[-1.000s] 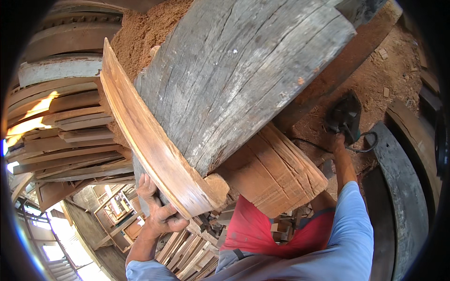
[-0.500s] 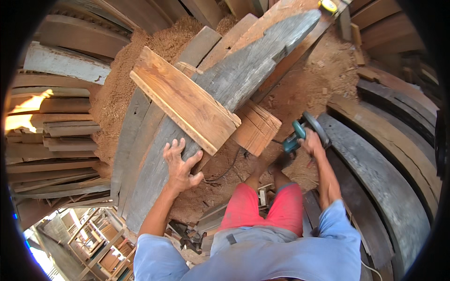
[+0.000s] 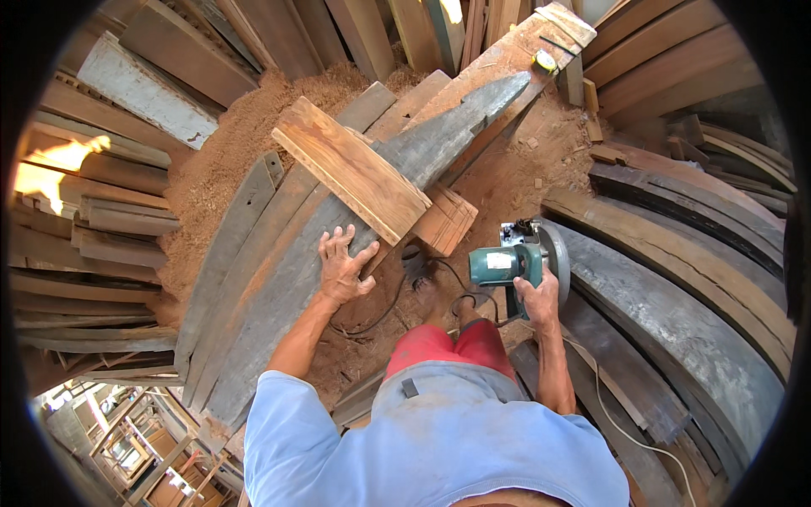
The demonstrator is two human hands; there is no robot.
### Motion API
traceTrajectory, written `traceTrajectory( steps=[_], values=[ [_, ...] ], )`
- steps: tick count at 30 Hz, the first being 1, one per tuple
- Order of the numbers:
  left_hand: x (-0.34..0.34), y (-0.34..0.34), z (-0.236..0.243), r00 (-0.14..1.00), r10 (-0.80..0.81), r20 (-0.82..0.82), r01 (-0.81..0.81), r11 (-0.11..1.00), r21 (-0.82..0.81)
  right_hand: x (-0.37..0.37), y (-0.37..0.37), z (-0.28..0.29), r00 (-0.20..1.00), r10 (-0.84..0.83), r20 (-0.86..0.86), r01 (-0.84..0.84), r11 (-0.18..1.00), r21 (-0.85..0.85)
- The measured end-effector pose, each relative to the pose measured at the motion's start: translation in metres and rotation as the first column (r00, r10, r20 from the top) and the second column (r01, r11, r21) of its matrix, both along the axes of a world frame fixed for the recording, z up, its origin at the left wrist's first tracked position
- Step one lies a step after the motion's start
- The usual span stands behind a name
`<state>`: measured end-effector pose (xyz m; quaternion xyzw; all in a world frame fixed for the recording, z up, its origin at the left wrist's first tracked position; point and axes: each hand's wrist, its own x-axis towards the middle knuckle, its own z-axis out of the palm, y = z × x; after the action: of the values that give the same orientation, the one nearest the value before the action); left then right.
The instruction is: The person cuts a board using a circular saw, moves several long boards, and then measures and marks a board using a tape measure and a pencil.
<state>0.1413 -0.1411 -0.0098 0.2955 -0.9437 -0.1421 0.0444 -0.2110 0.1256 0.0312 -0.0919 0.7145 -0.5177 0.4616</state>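
My right hand (image 3: 539, 297) grips the handle of a green circular saw (image 3: 498, 264), held in the air to the right of the work. Its round blade guard faces right, and a dark cord trails below it. With fingers spread, my left hand (image 3: 342, 268) rests on a long weathered grey plank (image 3: 279, 300). Just beyond those fingers, a reddish-brown board (image 3: 355, 165) lies crosswise over the plank. A shorter wood block (image 3: 445, 221) with several cut lines on its face sticks out to the right from beneath that board.
A yellow tape measure (image 3: 544, 61) sits near the plank's far end. Sawdust (image 3: 224, 160) is heaped at the left. Stacked timber (image 3: 110, 228) lines the left side, and long heavy beams (image 3: 667, 296) lie at the right. A power cord (image 3: 397, 296) loops over the ground near my feet.
My right hand has lifted the circular saw nearer and turned it so its motor body points left. My left hand stays on the plank. The whole view has shifted somewhat.
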Motion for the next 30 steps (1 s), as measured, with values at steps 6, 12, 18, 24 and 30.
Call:
traceTrajectory(
  steps=[6, 12, 18, 24, 30],
  values=[
    [-0.001, 0.001, 0.004, 1.000, 0.009, -0.028, -0.009, 1.000, 0.014, 0.003, -0.037, 0.092, 0.985, 0.121, -0.119, -0.138, 0.979, -0.147],
    [-0.001, 0.002, 0.008, 0.999, 0.035, 0.012, -0.036, 0.999, 0.031, 0.027, -0.086, 0.127, 0.973, 0.205, -0.107, -0.225, 0.945, -0.237],
    [-0.002, 0.003, 0.010, 0.998, 0.046, 0.046, -0.049, 0.998, 0.047, 0.053, -0.119, 0.123, 0.923, 0.337, -0.184, -0.368, 0.913, -0.173],
    [-0.002, 0.005, 0.015, 0.995, 0.068, 0.068, -0.074, 0.992, 0.102, 0.060, -0.135, 0.118, 0.811, 0.463, -0.357, -0.496, 0.868, 0.000],
    [-0.007, 0.017, 0.025, 0.972, 0.122, 0.201, -0.127, 0.992, 0.016, 0.054, -0.142, 0.115, 0.740, 0.501, -0.449, -0.553, 0.833, 0.017]
  ],
)
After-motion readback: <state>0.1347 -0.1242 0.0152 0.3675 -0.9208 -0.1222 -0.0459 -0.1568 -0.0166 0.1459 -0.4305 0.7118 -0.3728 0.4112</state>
